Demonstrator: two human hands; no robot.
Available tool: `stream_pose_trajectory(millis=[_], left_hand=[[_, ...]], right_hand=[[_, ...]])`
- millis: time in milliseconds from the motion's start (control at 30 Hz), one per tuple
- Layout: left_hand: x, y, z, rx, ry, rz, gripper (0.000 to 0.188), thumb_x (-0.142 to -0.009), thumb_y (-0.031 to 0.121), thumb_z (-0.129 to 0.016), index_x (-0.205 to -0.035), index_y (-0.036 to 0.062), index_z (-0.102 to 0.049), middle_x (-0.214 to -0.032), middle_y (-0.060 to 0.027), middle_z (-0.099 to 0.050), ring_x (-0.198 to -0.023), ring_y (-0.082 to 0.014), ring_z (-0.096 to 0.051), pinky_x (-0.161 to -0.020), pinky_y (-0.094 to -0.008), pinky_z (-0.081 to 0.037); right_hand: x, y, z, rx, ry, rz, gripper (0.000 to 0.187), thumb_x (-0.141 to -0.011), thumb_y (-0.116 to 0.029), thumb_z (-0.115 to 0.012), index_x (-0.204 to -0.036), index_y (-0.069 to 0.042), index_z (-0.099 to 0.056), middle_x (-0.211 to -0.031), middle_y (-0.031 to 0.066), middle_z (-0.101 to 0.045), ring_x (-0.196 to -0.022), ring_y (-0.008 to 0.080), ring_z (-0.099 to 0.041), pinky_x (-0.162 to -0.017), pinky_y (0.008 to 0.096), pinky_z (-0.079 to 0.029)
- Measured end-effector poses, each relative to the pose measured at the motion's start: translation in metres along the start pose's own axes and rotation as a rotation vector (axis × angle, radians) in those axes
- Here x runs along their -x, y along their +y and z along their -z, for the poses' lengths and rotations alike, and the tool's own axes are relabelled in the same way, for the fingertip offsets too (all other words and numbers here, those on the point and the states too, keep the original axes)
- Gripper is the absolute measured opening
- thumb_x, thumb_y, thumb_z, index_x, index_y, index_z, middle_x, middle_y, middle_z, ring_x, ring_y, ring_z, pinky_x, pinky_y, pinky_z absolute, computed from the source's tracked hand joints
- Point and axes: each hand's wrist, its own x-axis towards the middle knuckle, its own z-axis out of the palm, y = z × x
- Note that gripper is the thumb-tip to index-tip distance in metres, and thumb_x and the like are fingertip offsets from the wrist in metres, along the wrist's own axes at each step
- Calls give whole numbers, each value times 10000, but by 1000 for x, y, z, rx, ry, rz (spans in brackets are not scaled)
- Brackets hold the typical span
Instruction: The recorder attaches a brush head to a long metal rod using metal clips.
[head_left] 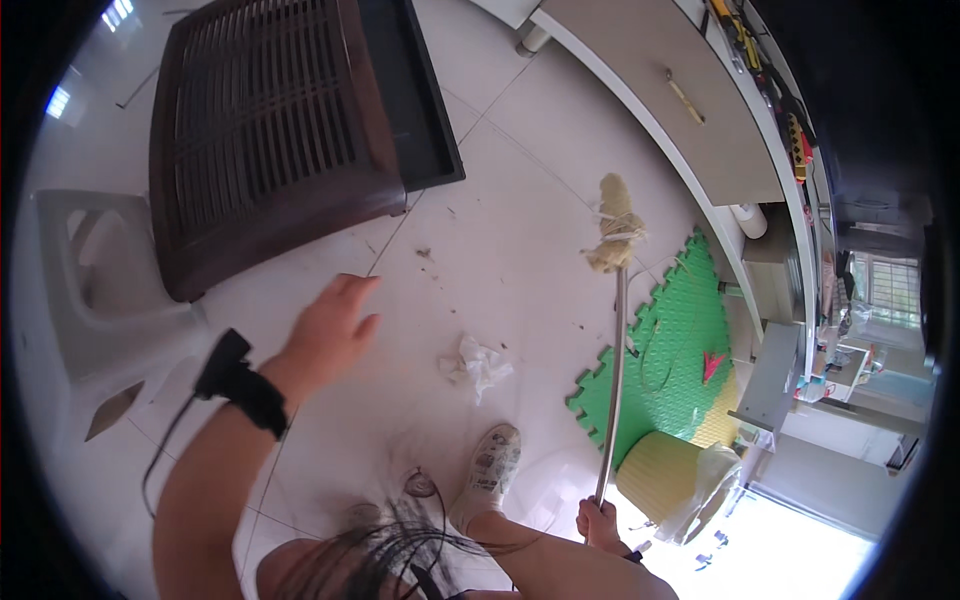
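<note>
My right hand (599, 524) is wrapped round the lower end of a metal pole in front of me. It belongs to a mop (615, 380), whose yellowish-beige head (617, 225) rests on the tiles by the cabinet. My left hand (333, 330), fingers stretched out, hovers over the floor near the corner of a dark brown slatted table (270, 110). It holds nothing. Between my hands lies a crumpled white tissue (478, 368). Dark crumbs of dirt (425, 254) are scattered on the tiles beyond it.
A white plastic stool (110, 300) stands at the left. On the right are a cabinet (715, 110) with drawers, a green foam mat (675, 345) with a red piece (712, 366) on it, and a yellowish bin (655, 475) with a plastic liner. My shoe (497, 458) is near the tissue.
</note>
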Motion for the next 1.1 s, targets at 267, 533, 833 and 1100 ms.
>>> stream_pose_trajectory(millis=[267,533,833,1100], left_hand=[[33,-56,29,-429,-137,-108,606,-787,123,-570,-1320,14,-303,-1410,-130,-242,-1311,-277,-232,-1077,-407,-203],[27,-65,-45,-420,302,285,564,-832,259,-469,-1347,90,-315,-1420,-68,-279,-1331,-256,-213,-1075,-492,-118],[26,-75,-45,-448,351,286,515,-855,371,-435,-1301,116,-394,-1389,-49,-331,-1314,-224,-261,-1068,-481,-147],[22,-77,-42,-488,293,303,542,-881,458,-353,-1295,114,-407,-1376,-57,-350,-1313,-231,-262,-1071,-479,-137]], right_hand=[[-36,-69,7,14,84,55,326,-838,-116,-518,-574,-155,-331,-467,-60,-280,-358,45,-239,-331,222,-149],[-59,-115,-6,121,196,53,376,-854,-218,-470,-538,-177,-271,-440,-53,-220,-345,65,-197,-335,247,-139],[-65,-119,-17,166,262,-31,391,-836,-207,-507,-533,-166,-263,-441,-40,-232,-343,72,-193,-340,256,-144],[-113,-179,-38,86,229,183,283,-873,-274,-482,-641,-151,-377,-500,-43,-269,-407,72,-271,-371,228,-205]])
